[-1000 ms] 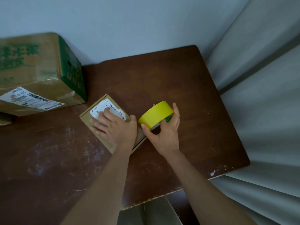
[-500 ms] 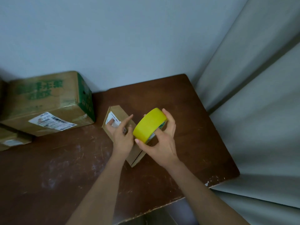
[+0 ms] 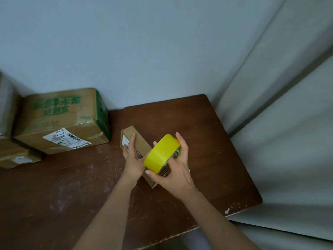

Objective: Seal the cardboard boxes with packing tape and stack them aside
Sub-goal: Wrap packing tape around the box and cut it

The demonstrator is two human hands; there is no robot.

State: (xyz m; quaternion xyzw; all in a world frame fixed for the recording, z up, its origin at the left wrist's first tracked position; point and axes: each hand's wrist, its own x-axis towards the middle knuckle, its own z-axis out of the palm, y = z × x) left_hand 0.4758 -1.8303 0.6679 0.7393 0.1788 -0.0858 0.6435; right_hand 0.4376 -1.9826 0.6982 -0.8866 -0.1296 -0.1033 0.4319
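Sealing looks unfinished: right hand (image 3: 177, 171) fingers curl around the yellow tape roll (image 3: 162, 153), left hand (image 3: 132, 159) lies flat-fingered against the small box (image 3: 137, 141), unstacked.

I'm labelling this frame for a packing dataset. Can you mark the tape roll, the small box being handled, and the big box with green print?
yellow tape roll (image 3: 161, 152), head view, outer yellow band.
small cardboard box (image 3: 139, 140), head view, bare top face.
large green-printed box (image 3: 59, 112), head view, top face.

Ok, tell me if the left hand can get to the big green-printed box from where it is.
Probably yes: the left hand rests open on the small box, and only bare table lies between it and the big box.
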